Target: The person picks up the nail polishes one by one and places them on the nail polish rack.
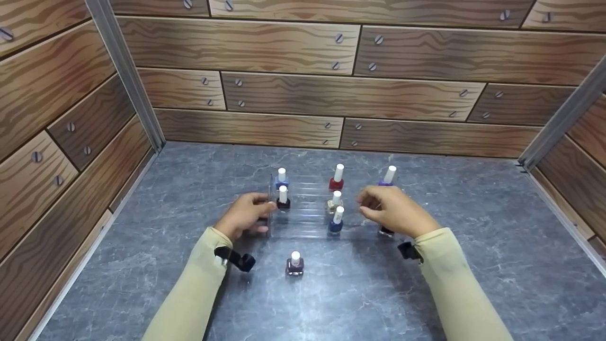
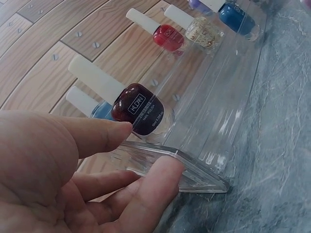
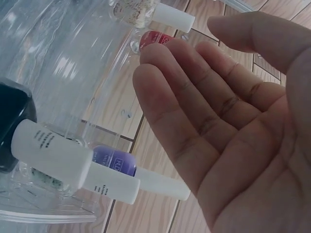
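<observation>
A clear plastic rack [image 1: 307,218] with stepped tiers holds several white-capped nail polish bottles. My left hand [image 1: 246,213] holds the rack's left end panel [image 2: 194,174] between thumb and fingers. Just beyond that thumb stands a dark red-brown nail polish [image 2: 138,109], with a light blue bottle [image 1: 282,182] behind it. My right hand [image 1: 397,210] hovers over the rack's right part, fingers loosely bent and palm bare. Near it are a purple bottle [image 3: 114,160], a dark teal bottle [image 3: 14,126] and a bottle with green flecks [image 3: 46,178], partly hidden by white caps.
The rack's middle column has a red bottle [image 1: 336,183], a gold-flecked clear bottle [image 1: 334,206] and a blue bottle [image 1: 335,226]. A dark plum bottle [image 1: 295,266] stands on the grey marbled table [image 1: 156,265] in front of the rack. Wood-patterned walls [image 1: 284,90] enclose the table.
</observation>
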The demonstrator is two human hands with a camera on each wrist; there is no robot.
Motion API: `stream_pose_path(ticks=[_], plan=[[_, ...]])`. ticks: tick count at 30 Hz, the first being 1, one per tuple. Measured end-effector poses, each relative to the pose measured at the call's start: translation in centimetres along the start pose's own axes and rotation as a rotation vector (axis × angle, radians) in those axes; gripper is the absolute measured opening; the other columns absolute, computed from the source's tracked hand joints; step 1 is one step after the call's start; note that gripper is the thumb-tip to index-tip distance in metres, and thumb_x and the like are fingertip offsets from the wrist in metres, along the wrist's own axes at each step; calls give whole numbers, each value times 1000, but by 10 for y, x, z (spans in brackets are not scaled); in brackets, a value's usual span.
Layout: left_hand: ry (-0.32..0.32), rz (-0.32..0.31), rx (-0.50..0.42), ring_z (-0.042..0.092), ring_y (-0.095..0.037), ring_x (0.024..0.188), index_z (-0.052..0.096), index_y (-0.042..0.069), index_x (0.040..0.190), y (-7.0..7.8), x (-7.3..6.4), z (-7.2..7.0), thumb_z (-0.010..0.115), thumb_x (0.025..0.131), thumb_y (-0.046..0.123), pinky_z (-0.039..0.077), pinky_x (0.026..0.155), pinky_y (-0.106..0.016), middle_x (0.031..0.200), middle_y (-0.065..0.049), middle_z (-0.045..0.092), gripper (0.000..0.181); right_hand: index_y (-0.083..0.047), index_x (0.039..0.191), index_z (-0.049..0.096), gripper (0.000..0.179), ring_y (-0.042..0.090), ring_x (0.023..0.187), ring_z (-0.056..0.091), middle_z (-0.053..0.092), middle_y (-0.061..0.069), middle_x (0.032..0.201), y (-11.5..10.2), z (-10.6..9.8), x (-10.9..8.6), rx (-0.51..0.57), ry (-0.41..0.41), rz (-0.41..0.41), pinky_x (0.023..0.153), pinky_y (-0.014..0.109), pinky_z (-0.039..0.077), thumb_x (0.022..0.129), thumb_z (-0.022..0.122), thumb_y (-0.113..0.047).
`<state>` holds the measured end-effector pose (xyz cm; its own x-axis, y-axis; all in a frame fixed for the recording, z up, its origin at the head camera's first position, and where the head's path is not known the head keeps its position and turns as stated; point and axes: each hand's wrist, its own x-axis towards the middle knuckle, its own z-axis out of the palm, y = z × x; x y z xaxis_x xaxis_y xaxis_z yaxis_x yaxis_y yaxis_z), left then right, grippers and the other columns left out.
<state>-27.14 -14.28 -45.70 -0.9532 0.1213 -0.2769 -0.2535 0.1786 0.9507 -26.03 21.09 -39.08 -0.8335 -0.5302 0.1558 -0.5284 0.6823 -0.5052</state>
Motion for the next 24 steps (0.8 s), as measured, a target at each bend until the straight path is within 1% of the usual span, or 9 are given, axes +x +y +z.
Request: stream_pose_path(ticks=[8, 13, 16, 24], plan=[[8, -10, -12, 65, -32, 116, 52, 6, 150, -1, 3, -1, 72, 99, 20, 67, 69, -32, 129, -17, 65, 57, -6, 108, 72, 12, 16, 85, 69, 74, 3, 94, 4, 0, 1, -10, 3, 38, 80, 40, 63, 98, 70, -12], [1, -8, -12, 63, -34, 119, 52, 3, 149, -5, 4, -1, 71, 99, 19, 67, 72, -35, 131, -17, 64, 55, -6, 105, 72, 11, 16, 84, 69, 74, 1, 92, 2, 1, 0, -8, 10, 20, 78, 38, 63, 97, 70, -13], [2, -3, -10, 63, -34, 119, 52, 3, 149, -4, 4, -1, 71, 99, 19, 67, 73, -36, 130, -16, 64, 55, -6, 104, 72, 10, 17, 83, 69, 73, 1, 90, 1, 2, 0, -5, 11, 7, 78, 37, 62, 97, 71, -13], [2, -16, -10, 63, -33, 119, 51, 5, 150, -2, 4, 0, 71, 100, 19, 67, 73, -35, 129, -16, 65, 56, -7, 105, 72, 10, 16, 84, 68, 73, 0, 91, 0, -2, -2, -23, 4, 15, 79, 39, 62, 97, 70, -14]])
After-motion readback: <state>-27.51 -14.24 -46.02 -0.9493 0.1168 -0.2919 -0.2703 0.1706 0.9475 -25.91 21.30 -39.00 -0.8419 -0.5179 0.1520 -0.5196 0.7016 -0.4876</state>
